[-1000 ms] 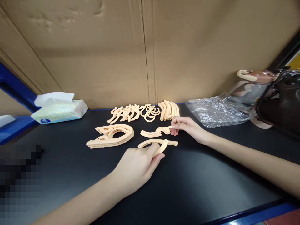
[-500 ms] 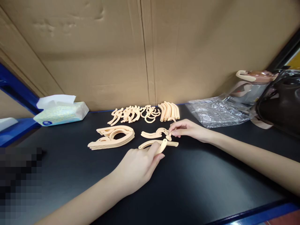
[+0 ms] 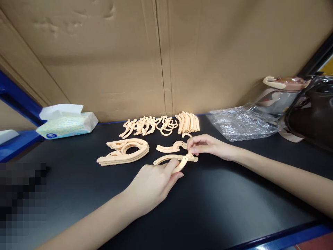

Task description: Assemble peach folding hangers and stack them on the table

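Observation:
My left hand point(image 3: 152, 180) is closed around a curved beige hanger arm point(image 3: 180, 165), whose holed end points up and to the right. With its thumb and fingers, my right hand point(image 3: 208, 146) pinches a beige hanger hook point(image 3: 190, 156). The hook's base meets the holed end of the held arm, or nearly so; contact is hard to make out. Just behind the hands lie another curved arm point(image 3: 162, 158) and a wavy piece with a rounded end point(image 3: 170, 148). The fingers hide part of the hook.
Folded beige hangers point(image 3: 125, 158) are stacked at left. Along the back lie wavy arms point(image 3: 144, 125), loose hooks point(image 3: 166, 125) and a row of curved arms point(image 3: 187, 122). A tissue pack point(image 3: 69, 125), clear plastic bag point(image 3: 241, 123), bottle point(image 3: 281, 92) and dark bag point(image 3: 312, 114) stand around the edges.
My right hand has brought the hook slightly down and toward me, to the end of the held arm. My left hand has barely shifted.

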Demonstrator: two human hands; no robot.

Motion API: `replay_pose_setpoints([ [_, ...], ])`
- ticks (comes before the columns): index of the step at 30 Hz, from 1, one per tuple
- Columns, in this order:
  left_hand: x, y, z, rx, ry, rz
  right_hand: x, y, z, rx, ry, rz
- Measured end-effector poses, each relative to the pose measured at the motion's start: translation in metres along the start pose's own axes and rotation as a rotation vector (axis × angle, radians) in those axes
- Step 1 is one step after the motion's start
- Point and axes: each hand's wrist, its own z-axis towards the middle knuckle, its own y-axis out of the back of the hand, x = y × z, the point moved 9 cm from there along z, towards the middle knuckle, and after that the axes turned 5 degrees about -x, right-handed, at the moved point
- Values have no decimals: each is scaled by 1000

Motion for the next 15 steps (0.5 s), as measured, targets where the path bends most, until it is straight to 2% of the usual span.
replay_pose_setpoints([
  [15,-3,1,-2,-39,-53,-27,2,0,0,7,-10,30],
])
